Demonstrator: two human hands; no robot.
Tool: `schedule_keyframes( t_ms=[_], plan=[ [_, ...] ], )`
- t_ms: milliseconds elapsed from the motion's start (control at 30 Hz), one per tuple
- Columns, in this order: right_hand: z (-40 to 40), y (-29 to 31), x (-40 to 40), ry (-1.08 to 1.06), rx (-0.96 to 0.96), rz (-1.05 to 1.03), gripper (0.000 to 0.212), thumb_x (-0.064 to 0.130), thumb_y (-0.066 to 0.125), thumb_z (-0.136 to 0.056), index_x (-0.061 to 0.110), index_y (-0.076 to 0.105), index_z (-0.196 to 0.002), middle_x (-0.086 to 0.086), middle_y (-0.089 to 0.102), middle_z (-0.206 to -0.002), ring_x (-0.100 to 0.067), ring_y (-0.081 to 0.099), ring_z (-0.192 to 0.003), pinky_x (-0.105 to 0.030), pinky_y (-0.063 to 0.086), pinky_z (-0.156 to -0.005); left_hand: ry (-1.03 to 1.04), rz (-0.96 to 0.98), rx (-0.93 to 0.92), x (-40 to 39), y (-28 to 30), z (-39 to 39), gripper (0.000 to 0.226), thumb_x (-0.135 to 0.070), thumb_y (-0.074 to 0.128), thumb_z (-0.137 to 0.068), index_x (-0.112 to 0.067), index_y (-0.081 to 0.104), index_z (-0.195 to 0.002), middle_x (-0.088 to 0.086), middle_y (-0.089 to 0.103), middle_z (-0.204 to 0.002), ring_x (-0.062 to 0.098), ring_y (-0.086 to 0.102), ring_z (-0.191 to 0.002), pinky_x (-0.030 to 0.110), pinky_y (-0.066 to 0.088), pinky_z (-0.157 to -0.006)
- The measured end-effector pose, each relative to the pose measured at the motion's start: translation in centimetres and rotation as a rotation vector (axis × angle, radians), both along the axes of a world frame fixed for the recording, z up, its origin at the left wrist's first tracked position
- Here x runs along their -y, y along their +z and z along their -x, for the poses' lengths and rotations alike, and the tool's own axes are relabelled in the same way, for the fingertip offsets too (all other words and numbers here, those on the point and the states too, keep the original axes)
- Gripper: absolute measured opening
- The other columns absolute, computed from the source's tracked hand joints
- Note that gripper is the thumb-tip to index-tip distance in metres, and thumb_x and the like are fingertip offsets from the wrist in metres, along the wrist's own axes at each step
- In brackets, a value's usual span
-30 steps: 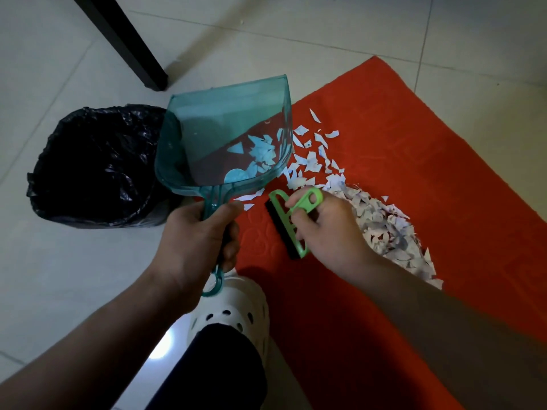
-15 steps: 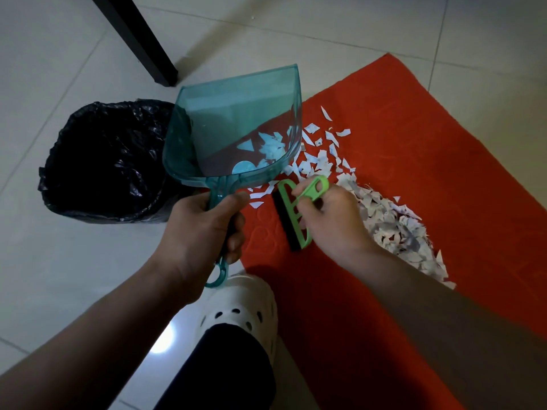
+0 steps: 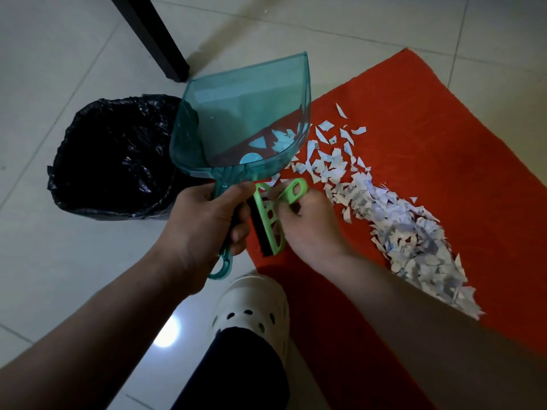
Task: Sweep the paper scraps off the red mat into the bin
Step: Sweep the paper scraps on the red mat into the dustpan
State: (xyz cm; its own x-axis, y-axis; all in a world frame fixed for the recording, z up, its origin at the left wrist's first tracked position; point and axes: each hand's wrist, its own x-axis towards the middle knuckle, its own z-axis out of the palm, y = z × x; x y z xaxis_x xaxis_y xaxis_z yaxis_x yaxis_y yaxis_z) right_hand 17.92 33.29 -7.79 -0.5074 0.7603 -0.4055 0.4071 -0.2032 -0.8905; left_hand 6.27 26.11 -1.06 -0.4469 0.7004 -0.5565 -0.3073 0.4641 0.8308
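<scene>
1. Near the lower left edge of the red mat [image 3: 429, 149], the handle of a teal see-through dustpan [image 3: 245, 113] is gripped by the left hand [image 3: 201, 229], the fingers curled right round it.
2. Just beside it, a small green brush [image 3: 270, 217] with dark bristles is pinched by the right hand [image 3: 310, 223], the fingers closed on its looped handle; the brush is held on edge over the mat.
3. Both grips are fully closed, each on its own tool.
4. White paper scraps [image 3: 408, 232], torn and irregular with faint blue marks, are spread in a long band across the mat, thin near the dustpan and heaped thickly toward the right.
5. The dustpan is held tilted, its mouth turned away from the person; a few scraps are seen low in the pan, though whether they lie inside or show through the plastic cannot be told.
6. A bin [image 3: 115, 161] lined with a black bag is stood on the tiled floor [image 3: 59, 54] left of the mat; its inside is too dark for any contents to be made out.
</scene>
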Motion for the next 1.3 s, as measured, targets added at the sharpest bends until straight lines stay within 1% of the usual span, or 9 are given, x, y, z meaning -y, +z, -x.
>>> schedule_keyframes(
  t_ms=[100, 167, 300, 400, 533, 600, 800, 1000, 1300],
  plan=[
    [0.5, -0.6, 0.0, -0.006, 0.053, -0.021, 0.015, 0.020, 0.052, -0.097, 0.014, 0.065, -0.103, -0.001, 0.067, -0.093, -0.009, 0.063, -0.077, -0.013, 0.042, -0.054, -0.004, 0.001, 0.008, 0.1, 0.0, 0.0, 0.023, -0.016, 0.058, -0.095, -0.008, 0.048, -0.075, 0.005, 0.043, -0.058, 0.012, 0.033, -0.038, 0.021, 0.029, -0.036],
    [-0.3, -0.4, -0.8, -0.068, 0.065, -0.091, 0.015, 0.018, 0.051, -0.097, 0.013, 0.064, -0.102, -0.001, 0.065, -0.087, -0.008, 0.059, -0.067, -0.013, 0.043, -0.049, 0.014, -0.005, 0.018, 0.0, 0.1, 0.0, 0.023, -0.015, 0.059, -0.094, -0.009, 0.047, -0.074, 0.005, 0.043, -0.058, 0.012, 0.032, -0.038, 0.021, 0.028, -0.036],
    [-1.8, 0.0, -2.0, -0.207, -0.011, -0.265, 0.011, 0.012, 0.052, -0.095, 0.015, 0.063, -0.095, -0.005, 0.065, -0.079, -0.032, 0.061, -0.061, -0.041, 0.052, -0.051, 0.023, -0.004, 0.015, -0.1, 0.2, 0.2, 0.022, -0.015, 0.060, -0.093, -0.009, 0.046, -0.077, 0.005, 0.043, -0.059, 0.012, 0.032, -0.038, 0.021, 0.028, -0.036],
    [-1.1, 0.2, -1.2, -0.143, -0.042, -0.209, 0.011, 0.012, 0.052, -0.095, 0.014, 0.063, -0.096, -0.006, 0.065, -0.079, -0.024, 0.056, -0.056, -0.036, 0.047, -0.047, 0.039, -0.003, 0.031, -0.2, 0.2, 0.3, 0.021, -0.015, 0.060, -0.093, -0.010, 0.047, -0.077, 0.004, 0.043, -0.059, 0.012, 0.032, -0.038, 0.020, 0.027, -0.036],
    [0.6, -0.3, -0.3, -0.042, -0.007, -0.157, 0.014, 0.017, 0.050, -0.098, 0.013, 0.063, -0.098, -0.006, 0.066, -0.084, -0.019, 0.064, -0.071, -0.033, 0.054, -0.060, 0.033, -0.015, 0.031, -0.4, 0.3, 0.3, 0.022, -0.015, 0.060, -0.094, -0.010, 0.048, -0.076, 0.003, 0.044, -0.058, 0.011, 0.032, -0.038, 0.019, 0.027, -0.034],
    [0.4, -0.6, -1.0, -0.092, 0.001, -0.144, 0.014, 0.018, 0.050, -0.098, 0.014, 0.063, -0.097, -0.006, 0.065, -0.081, -0.018, 0.061, -0.065, -0.032, 0.051, -0.054, 0.042, -0.014, 0.028, -0.5, 0.3, 0.4, 0.022, -0.015, 0.060, -0.093, -0.010, 0.047, -0.077, 0.003, 0.044, -0.058, 0.011, 0.031, -0.038, 0.019, 0.027, -0.035],
    [-2.0, -0.6, -3.5, -0.318, -0.026, -0.318, 0.011, 0.011, 0.053, -0.092, 0.015, 0.063, -0.090, -0.011, 0.068, -0.083, -0.039, 0.062, -0.060, -0.047, 0.053, -0.053, 0.041, -0.007, 0.039, -0.5, 0.1, 0.5, 0.020, -0.016, 0.060, -0.093, -0.009, 0.048, -0.080, 0.004, 0.043, -0.059, 0.011, 0.031, -0.038, 0.019, 0.028, -0.035],
    [-0.4, 0.9, -3.7, -0.339, -0.196, -0.144, 0.020, 0.007, 0.052, -0.094, 0.019, 0.059, -0.080, -0.015, 0.063, -0.071, -0.025, 0.061, -0.052, -0.026, 0.046, -0.047, 0.052, -0.011, 0.055, -0.7, 0.6, 0.9, 0.018, -0.016, 0.060, -0.093, -0.009, 0.050, -0.081, 0.003, 0.043, -0.060, 0.011, 0.031, -0.038, 0.019, 0.028, -0.035],
    [3.5, -0.1, -6.0, -0.394, -0.261, 0.065, 0.017, 0.002, 0.055, -0.088, 0.014, 0.066, -0.086, -0.021, 0.071, -0.082, -0.039, 0.070, -0.071, -0.052, 0.059, -0.066, 0.079, -0.035, 0.107, -1.2, 1.0, 1.5, 0.012, -0.015, 0.058, -0.094, -0.009, 0.054, -0.085, 0.002, 0.041, -0.059, 0.009, 0.030, -0.037, 0.018, 0.026, -0.033]
  ],
)
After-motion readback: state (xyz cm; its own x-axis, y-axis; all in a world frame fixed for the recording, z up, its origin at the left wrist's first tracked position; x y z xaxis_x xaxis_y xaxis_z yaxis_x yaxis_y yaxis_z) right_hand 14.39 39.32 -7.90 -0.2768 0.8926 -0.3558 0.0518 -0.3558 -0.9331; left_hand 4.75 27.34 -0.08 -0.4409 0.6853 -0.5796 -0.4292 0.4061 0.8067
